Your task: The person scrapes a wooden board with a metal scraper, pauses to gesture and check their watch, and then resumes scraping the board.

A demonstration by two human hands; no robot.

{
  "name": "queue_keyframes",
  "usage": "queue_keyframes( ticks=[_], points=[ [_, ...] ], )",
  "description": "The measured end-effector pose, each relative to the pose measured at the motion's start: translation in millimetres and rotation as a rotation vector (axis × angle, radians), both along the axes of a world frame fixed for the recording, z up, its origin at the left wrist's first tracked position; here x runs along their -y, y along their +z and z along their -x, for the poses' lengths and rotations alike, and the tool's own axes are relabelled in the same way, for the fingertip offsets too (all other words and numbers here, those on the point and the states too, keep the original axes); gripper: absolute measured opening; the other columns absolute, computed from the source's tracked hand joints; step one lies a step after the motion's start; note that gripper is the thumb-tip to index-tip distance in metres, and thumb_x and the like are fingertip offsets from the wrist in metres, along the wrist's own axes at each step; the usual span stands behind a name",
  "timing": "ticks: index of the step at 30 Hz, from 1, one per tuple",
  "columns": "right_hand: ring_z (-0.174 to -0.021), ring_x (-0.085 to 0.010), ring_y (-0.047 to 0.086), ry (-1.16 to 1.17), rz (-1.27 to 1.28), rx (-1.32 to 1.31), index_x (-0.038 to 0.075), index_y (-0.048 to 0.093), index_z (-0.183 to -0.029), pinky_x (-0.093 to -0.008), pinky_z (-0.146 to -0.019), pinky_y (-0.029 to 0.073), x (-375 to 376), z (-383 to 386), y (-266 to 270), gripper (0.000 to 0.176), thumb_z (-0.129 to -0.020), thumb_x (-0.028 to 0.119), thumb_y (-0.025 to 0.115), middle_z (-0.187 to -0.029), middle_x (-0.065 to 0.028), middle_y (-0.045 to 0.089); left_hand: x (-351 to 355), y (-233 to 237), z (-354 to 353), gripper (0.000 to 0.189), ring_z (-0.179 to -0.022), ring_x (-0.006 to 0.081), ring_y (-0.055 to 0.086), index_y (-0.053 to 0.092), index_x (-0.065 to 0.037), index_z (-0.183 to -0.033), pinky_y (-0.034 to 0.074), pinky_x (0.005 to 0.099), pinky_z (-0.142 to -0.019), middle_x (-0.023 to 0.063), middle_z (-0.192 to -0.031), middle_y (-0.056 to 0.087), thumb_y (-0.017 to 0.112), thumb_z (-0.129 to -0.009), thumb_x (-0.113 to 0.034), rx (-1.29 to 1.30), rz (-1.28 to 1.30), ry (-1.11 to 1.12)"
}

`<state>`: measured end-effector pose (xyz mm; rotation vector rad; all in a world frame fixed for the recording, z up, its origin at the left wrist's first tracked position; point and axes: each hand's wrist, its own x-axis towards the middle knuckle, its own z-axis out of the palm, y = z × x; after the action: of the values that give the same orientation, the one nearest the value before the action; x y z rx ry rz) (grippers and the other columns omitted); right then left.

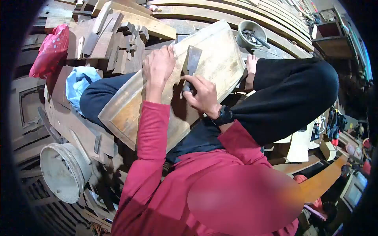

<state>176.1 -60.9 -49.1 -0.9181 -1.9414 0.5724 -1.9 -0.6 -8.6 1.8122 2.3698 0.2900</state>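
A pale, worn wooden panel [222,51] with bevelled borders lies slanted across my lap. At its far left edge my left hand [159,67] grips the wood, fingers bent at the rim. My right hand [201,93], with a dark watch on its wrist, is closed round the handle of a scraper [193,61]. The scraper's flat, wide metal blade points away from me over the panel's face. Dark shadows of my hand fall on the wood beneath it.
Beyond the panel stands a small grey pail [252,34] with tools inside. Wood offcuts [128,43] and a pink bag [51,51] are at the far left. A white bucket [63,173] lies nearer on the left. Long boards [220,15] run along the back.
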Motion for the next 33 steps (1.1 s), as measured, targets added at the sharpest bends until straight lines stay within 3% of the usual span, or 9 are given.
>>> queue_keyframes(
  ticks=[4, 9, 13, 17, 21, 24, 25, 30, 33],
  points=[
    [-0.067, -0.0307, 0.065, 0.016, 0.073, -0.04, 0.007, 0.071, -0.112, -0.0395, -0.062, 0.054, 6, -7, 15, 0.039, -0.074, 0.009, 0.068, -0.084, -0.0135, 0.067, -4, -2, 2, 0.044, -0.091, 0.0453, 0.072, 0.074, -0.003, -0.102, 0.056, 0.0563, -0.08, 0.0254, -0.095, 0.074, 0.045, -0.107, -0.037, 0.009, -0.014, -0.02],
    [-0.063, -0.0284, 0.062, -0.033, 0.042, 0.019, 0.007, 0.069, -0.111, -0.0396, -0.06, 0.053, -1, 3, 2, 0.036, -0.076, 0.013, 0.069, -0.075, -0.0113, 0.059, -1, 1, 1, 0.048, -0.095, 0.0455, 0.071, 0.074, -0.004, -0.105, 0.055, 0.0563, -0.083, 0.0258, -0.098, 0.073, 0.042, -0.108, -0.04, 0.007, 0.026, -0.006],
    [-0.07, -0.0338, 0.066, 0.024, -0.001, -0.108, 0.007, 0.071, -0.115, -0.0395, -0.067, 0.056, 2, -6, 10, 0.04, -0.075, 0.008, 0.068, -0.083, -0.0142, 0.065, -2, 2, 1, 0.051, -0.097, 0.0462, 0.07, 0.074, -0.005, -0.104, 0.055, 0.0572, -0.084, 0.0259, -0.101, 0.073, 0.041, -0.109, -0.043, 0.008, 0.032, -0.003],
    [-0.073, -0.0315, 0.068, -0.058, 0.135, 0.052, 0.005, 0.072, -0.11, -0.0401, -0.066, 0.056, -1, 0, -1, 0.037, -0.073, 0.006, 0.066, -0.082, -0.0156, 0.066, -2, 0, 0, 0.05, -0.095, 0.0468, 0.07, 0.074, -0.005, -0.103, 0.054, 0.0575, -0.083, 0.0264, -0.099, 0.073, 0.041, -0.108, -0.042, 0.026, 0.021, 0.01],
    [-0.066, -0.0292, 0.064, 0.019, -0.005, -0.063, 0.009, 0.07, -0.114, -0.0394, -0.062, 0.055, 0, -7, 12, 0.035, -0.079, 0.012, 0.07, -0.081, -0.0109, 0.061, -2, 4, 1, 0.05, -0.096, 0.0471, 0.07, 0.074, -0.004, -0.105, 0.054, 0.0573, -0.085, 0.0259, -0.101, 0.073, 0.042, -0.108, -0.042, 0.04, 0.027, -0.013],
    [-0.063, -0.027, 0.063, -0.068, 0.071, 0.023, 0.007, 0.07, -0.112, -0.0396, -0.06, 0.054, -5, 2, 3, 0.035, -0.077, 0.01, 0.068, -0.076, -0.0103, 0.06, 0, 8, -3, 0.05, -0.098, 0.0479, 0.069, 0.074, -0.004, -0.107, 0.053, 0.057, -0.087, 0.0256, -0.103, 0.073, 0.041, -0.108, -0.042, 0.071, 0.045, 0.031],
    [-0.066, -0.0315, 0.064, -0.082, 0.112, 0.039, 0.005, 0.072, -0.108, -0.0408, -0.062, 0.053, -3, 1, 6, 0.036, -0.073, 0.006, 0.064, -0.076, -0.0135, 0.063, 0, 5, -2, 0.05, -0.098, 0.0479, 0.069, 0.074, -0.004, -0.107, 0.053, 0.0571, -0.087, 0.0256, -0.102, 0.073, 0.041, -0.108, -0.042, 0.071, 0.035, 0.036],
    [-0.065, -0.0317, 0.063, 0.033, 0.011, -0.121, 0.005, 0.072, -0.109, -0.0392, -0.062, 0.053, 0, -3, 15, 0.037, -0.073, 0.006, 0.064, -0.078, -0.0134, 0.064, 1, 5, -1, 0.046, -0.095, 0.0451, 0.072, 0.073, -0.003, -0.104, 0.055, 0.0565, -0.083, 0.0254, -0.098, 0.074, 0.044, -0.107, -0.038, 0.024, 0.035, 0.001],
    [-0.06, -0.0248, 0.061, -0.024, 0.088, -0.02, 0.008, 0.071, -0.111, -0.0375, -0.057, 0.052, -2, -1, 5, 0.036, -0.076, 0.012, 0.068, -0.076, -0.0101, 0.06, 0, 3, -2, 0.044, -0.091, 0.0451, 0.072, 0.074, -0.003, -0.102, 0.056, 0.0556, -0.08, 0.0253, -0.096, 0.074, 0.045, -0.106, -0.037, 0.029, 0.003, 0.005]
  ],
)
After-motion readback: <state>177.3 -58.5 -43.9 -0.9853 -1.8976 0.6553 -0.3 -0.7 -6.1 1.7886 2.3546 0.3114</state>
